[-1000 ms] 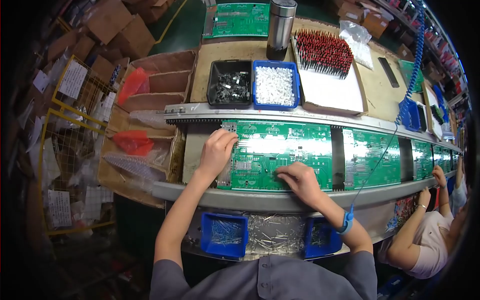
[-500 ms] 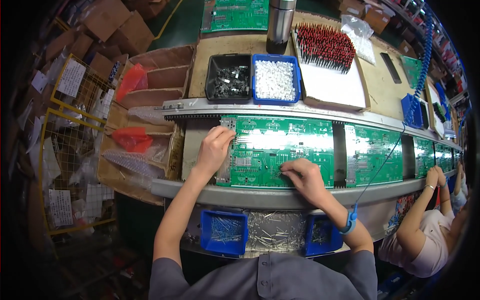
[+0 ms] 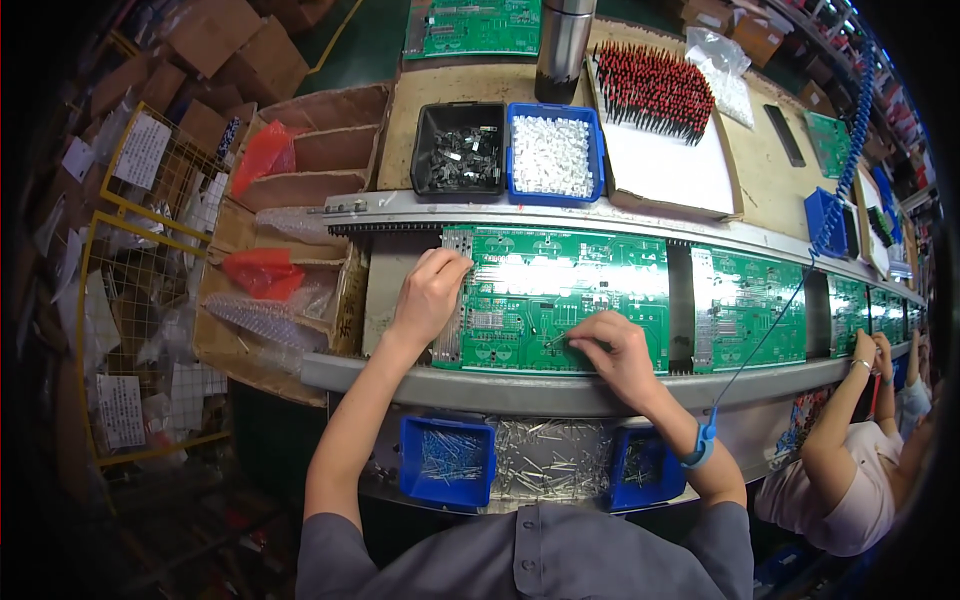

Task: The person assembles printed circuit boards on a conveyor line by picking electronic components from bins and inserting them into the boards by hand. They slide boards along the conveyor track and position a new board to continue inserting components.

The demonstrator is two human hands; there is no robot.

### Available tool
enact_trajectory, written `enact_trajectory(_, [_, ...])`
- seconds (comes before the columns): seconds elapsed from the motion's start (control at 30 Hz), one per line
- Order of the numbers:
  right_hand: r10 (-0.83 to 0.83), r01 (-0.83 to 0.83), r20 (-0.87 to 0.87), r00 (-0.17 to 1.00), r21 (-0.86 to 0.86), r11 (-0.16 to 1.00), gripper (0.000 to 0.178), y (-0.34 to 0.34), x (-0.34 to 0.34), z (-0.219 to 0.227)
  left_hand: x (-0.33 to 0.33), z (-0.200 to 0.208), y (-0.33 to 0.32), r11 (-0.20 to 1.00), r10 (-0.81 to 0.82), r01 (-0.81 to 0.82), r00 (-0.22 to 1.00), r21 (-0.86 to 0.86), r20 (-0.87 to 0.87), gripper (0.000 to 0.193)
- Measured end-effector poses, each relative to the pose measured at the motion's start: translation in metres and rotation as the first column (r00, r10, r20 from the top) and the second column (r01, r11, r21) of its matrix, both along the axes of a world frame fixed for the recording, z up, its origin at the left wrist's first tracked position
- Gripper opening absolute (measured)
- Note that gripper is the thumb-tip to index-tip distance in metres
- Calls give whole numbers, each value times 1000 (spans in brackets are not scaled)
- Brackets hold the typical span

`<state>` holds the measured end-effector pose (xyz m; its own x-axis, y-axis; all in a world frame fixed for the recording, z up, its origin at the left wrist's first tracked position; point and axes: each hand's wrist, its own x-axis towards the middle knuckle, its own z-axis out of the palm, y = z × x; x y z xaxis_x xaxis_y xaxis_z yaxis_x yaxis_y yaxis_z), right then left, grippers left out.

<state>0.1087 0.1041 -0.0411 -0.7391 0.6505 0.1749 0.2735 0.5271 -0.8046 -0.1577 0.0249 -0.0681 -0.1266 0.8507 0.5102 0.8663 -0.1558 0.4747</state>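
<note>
Right hand (image 3: 615, 345) over lower middle of green circuit board (image 3: 575, 295), thumb and index nearly together; thin small part (image 3: 556, 341) just left of the fingertips, can't tell if pinched. Left hand (image 3: 430, 295) at board's left end, fingertips together, grip unclear. Handling well here, my judgement: light fingertip pressure, thin part unbent, left hand steady, cord of blue wrist strap (image 3: 702, 445) off the parts. Toward the body from right hand: loose leaded parts (image 3: 552, 460) between two blue bins. Beyond left hand: black bin (image 3: 458, 192), then blue tray (image 3: 556, 197) of white pieces.
</note>
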Motion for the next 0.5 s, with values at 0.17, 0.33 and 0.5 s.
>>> enact_trajectory(0.17, [-25,25,-11,1000,-18,1000,11,0,0,-2,2,3,0,1000,-25,26,995,3,-101,15])
enact_trajectory(0.33, [-31,31,-15,999,-30,999,12,0,1,-1,4,3,1,1000,-23,24,993,13,-116,15])
enact_trajectory(0.5, [-44,43,-6,999,-53,998,12,0,0,0,3,4,2,1000,-27,28,992,5,-122,13])
